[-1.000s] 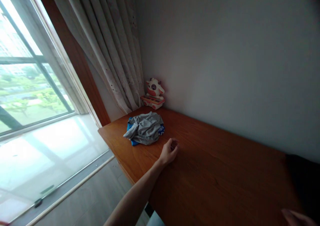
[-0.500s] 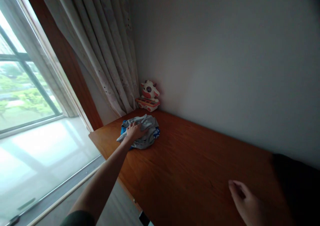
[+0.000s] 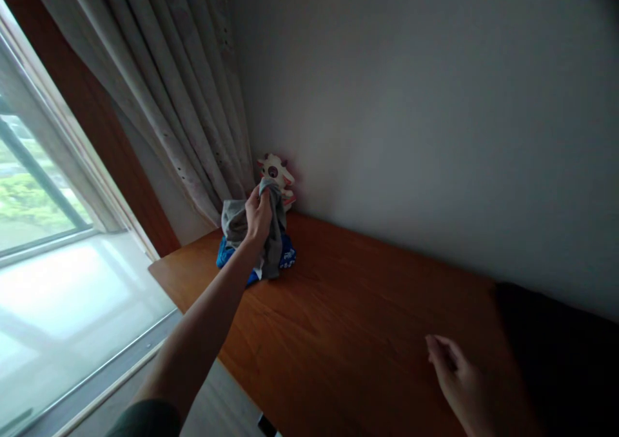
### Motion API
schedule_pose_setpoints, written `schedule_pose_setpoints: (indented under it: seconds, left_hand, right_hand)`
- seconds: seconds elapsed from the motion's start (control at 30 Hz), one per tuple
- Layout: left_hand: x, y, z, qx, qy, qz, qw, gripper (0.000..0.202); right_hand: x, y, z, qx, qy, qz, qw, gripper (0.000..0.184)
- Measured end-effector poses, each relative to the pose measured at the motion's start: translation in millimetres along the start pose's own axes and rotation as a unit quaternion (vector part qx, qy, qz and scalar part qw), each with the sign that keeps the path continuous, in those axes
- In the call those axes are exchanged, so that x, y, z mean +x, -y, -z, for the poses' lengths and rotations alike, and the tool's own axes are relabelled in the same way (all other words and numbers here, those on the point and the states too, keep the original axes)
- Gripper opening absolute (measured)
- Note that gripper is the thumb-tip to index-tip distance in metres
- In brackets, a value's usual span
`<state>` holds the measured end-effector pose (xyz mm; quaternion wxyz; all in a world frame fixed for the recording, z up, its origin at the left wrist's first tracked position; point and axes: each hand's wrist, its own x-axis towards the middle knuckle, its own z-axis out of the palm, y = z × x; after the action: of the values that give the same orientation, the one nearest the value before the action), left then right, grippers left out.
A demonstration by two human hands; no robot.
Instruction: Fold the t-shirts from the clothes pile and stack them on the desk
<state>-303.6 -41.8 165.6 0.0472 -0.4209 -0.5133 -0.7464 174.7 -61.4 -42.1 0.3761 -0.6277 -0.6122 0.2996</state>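
Observation:
My left hand [image 3: 259,213] reaches to the far end of the wooden tabletop, its fingers closed on a grey garment [image 3: 273,243]. The pinched part is raised, and the rest hangs in folds below and to both sides of the hand. Under it lies a blue item with white print [image 3: 288,254], perhaps clothing too; the grey cloth hides most of it. My right hand [image 3: 454,374] hovers over the near right part of the tabletop, fingers curled and thumb against the index finger, with nothing seen in it.
A cow-shaped toy keyboard [image 3: 276,171] stands in the corner behind the garment, partly covered by it. A long curtain [image 3: 169,102] hangs beside the window at left. Something black [image 3: 556,353] lies at the right of the wooden tabletop [image 3: 358,295].
My left hand went from lying spread on the grey garment to gripping and raising it, uncovering more of the blue item. My right hand stays curled. The view has shifted slightly right.

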Motion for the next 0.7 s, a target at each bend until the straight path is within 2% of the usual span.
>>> schedule_pose_setpoints:
  seconds: [0.07, 0.1, 0.13, 0.17, 0.23, 0.27, 0.33, 0.37, 0.43, 0.47, 0.5, 0.57, 0.6, 0.63, 0.7]
  left_hand:
    - [-17.1, -32.6, -26.4, -0.021, 0.079, -0.047, 0.996, 0.039]
    - [-29.6, -48.9, -37.4, -0.03, 0.148, -0.056, 0.987, 0.04]
    - [-44.7, -64.1, -46.7, -0.038, 0.242, -0.064, 0.967, 0.039]
    - [-61.9, -77.5, -54.4, -0.045, 0.351, -0.076, 0.932, 0.037]
    - [-101.4, -95.8, -65.4, -0.078, 0.541, -0.114, 0.83, 0.036]
    - [-122.2, -99.7, -68.9, -0.101, 0.594, -0.133, 0.787, 0.042]
    - [-160.8, -95.7, -71.7, -0.118, 0.655, -0.163, 0.728, 0.044]
    - [-176.8, -88.3, -71.0, -0.099, 0.67, -0.172, 0.715, 0.04]
    - [-198.8, -65.0, -65.4, -0.038, 0.658, -0.184, 0.729, 0.032]
    - [-204.8, -50.5, -60.9, -0.006, 0.638, -0.179, 0.749, 0.031]
    - [-207.8, -35.3, -55.7, 0.021, 0.599, -0.169, 0.782, 0.03]
    - [-207.9, -5.4, -44.9, 0.082, 0.506, -0.14, 0.847, 0.028]
    - [-206.5, 7.6, -40.1, 0.108, 0.463, -0.13, 0.87, 0.029]
    - [-205.0, 18.4, -36.1, 0.128, 0.431, -0.119, 0.885, 0.03]
    - [-203.5, 32.4, -31.4, 0.154, 0.401, -0.099, 0.897, 0.035]
  right_hand:
    - [-0.9, -0.1, -2.1, 0.036, -0.024, 0.01, 0.999, 0.068]
    - [-1.1, 0.6, -3.4, 0.06, -0.04, 0.018, 0.997, 0.07]
    - [-1.3, 1.7, -5.0, 0.086, -0.053, 0.026, 0.995, 0.072]
    - [-1.5, 2.9, -6.5, 0.112, -0.063, 0.033, 0.991, 0.073]
    - [-2.2, 5.0, -9.1, 0.159, -0.073, 0.038, 0.984, 0.078]
    - [-3.1, 5.6, -10.0, 0.177, -0.07, 0.041, 0.981, 0.081]
    - [-5.8, 5.8, -11.4, 0.181, -0.049, 0.056, 0.981, 0.085]
    - [-7.7, 5.7, -12.0, 0.163, -0.038, 0.073, 0.983, 0.086]
    - [-11.2, 6.2, -13.9, 0.085, -0.024, 0.133, 0.987, 0.088]
    - [-12.4, 7.0, -15.1, 0.032, -0.028, 0.167, 0.985, 0.087]
    - [-13.0, 8.2, -16.3, -0.021, -0.041, 0.196, 0.98, 0.082]
    - [-12.1, 11.4, -17.9, -0.096, -0.059, 0.23, 0.967, 0.061]
    - [-10.8, 13.0, -17.8, -0.107, -0.063, 0.231, 0.965, 0.051]
    - [-9.1, 14.3, -16.9, -0.101, -0.065, 0.22, 0.968, 0.048]
    - [-5.5, 15.9, -12.4, -0.048, -0.066, 0.162, 0.983, 0.05]
